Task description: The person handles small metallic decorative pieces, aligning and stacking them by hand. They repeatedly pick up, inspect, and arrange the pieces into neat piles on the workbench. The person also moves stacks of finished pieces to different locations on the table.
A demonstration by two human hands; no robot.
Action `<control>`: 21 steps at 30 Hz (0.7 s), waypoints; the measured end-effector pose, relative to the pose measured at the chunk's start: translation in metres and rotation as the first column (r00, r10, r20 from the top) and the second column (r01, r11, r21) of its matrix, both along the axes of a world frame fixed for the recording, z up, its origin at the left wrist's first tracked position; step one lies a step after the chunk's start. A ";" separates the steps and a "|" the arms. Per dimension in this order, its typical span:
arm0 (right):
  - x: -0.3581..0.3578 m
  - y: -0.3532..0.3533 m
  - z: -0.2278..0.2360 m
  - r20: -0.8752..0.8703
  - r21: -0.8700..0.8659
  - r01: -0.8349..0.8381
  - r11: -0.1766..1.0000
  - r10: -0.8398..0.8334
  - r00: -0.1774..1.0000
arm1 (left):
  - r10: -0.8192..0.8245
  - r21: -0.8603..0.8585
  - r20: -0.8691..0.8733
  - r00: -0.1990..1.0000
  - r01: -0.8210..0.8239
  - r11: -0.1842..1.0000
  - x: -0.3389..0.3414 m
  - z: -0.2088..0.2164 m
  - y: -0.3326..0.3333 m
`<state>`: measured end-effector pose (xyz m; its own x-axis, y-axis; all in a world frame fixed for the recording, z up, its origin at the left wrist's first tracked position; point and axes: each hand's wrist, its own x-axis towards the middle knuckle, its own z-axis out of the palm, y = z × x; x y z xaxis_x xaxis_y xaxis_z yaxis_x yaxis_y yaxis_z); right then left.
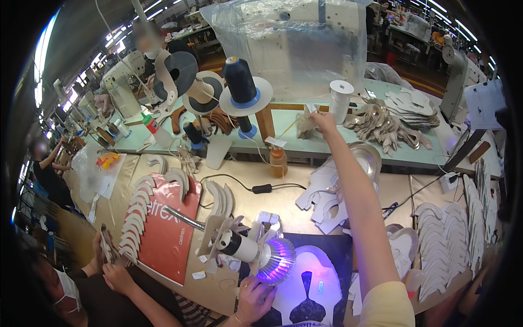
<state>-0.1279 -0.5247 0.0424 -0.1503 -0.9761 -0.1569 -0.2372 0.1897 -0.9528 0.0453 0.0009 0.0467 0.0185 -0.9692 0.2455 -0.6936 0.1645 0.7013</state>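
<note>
My right arm stretches far forward over the bench. The right hand (324, 123) is closed in a pinch on a small white piece (311, 108), beside a pale translucent bundle (305, 126) on the green shelf; the piece's kind is unclear. My left hand (256, 299) sits low in the view, fingers curled, just under the finned lamp (277, 261) glowing violet. Whatever its fingers hold is hidden. Right of it lies a white cut shoe piece (321, 267) with a dark keyhole-shaped opening, lit violet, on a dark mat (344, 248).
At left, a co-worker's hands (111, 271) hold stacked pieces beside a red sheet (171, 229) lined with curved pieces. A thread cone (239, 82), a white spool (340, 101) and an amber bottle (278, 163) stand ahead. Stacked curved pieces (441, 245) lie at right.
</note>
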 end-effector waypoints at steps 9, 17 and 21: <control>-0.101 0.209 0.130 -0.066 -0.195 -0.622 0.758 0.623 0.780 | -0.372 -0.141 -0.188 0.909 0.350 0.926 -0.038 0.036 -0.012; -0.113 0.377 0.148 0.122 -0.101 -0.636 0.765 0.644 0.755 | -0.249 -0.156 -0.384 0.889 0.203 0.967 -0.069 0.064 -0.011; -0.106 0.414 0.141 0.251 -0.038 -0.725 0.688 0.709 0.659 | -0.241 -0.074 -0.647 0.724 0.255 0.964 -0.077 0.063 -0.008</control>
